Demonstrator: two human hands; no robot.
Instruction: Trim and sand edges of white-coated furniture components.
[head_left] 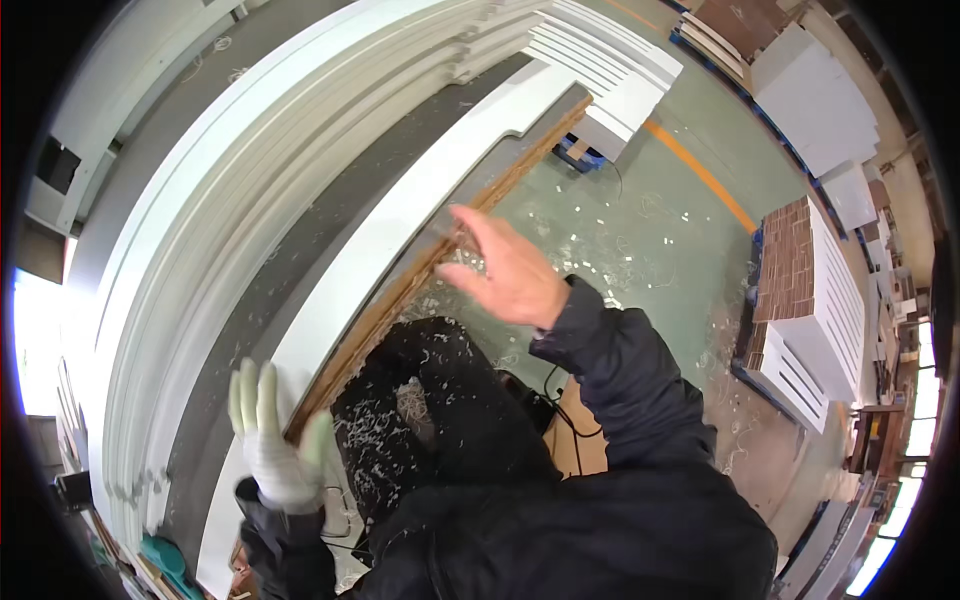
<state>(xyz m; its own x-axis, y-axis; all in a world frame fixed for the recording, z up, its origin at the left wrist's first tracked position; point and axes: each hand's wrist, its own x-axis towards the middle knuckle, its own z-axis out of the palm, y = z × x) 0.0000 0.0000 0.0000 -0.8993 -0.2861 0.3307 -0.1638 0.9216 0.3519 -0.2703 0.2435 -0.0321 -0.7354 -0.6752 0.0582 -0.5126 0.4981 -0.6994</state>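
Observation:
A long white panel (pixel 372 230) with a stepped cut-out and a rough brown strip along its edge (pixel 400 290) lies slantwise in front of me. My left hand (pixel 274 440), in a pale glove, is at the panel's near part with fingers stretched up and thumb apart. It appears empty. My bare right hand (pixel 510 270) is farther along, at the brown edge. Its index finger and thumb are apart on either side of that edge, slightly blurred, and I cannot tell whether they touch it. Nothing is visibly held there.
Curved stacked white panels (pixel 190 250) fill the left side. More slotted white panels (pixel 610 70) stand beyond the far end. At right is a pallet stack of brown-edged panels (pixel 815 290). Thin shavings lie on the green floor (pixel 640 250) and my dark trousers (pixel 440 410); a black cable (pixel 575 430) runs beside my leg.

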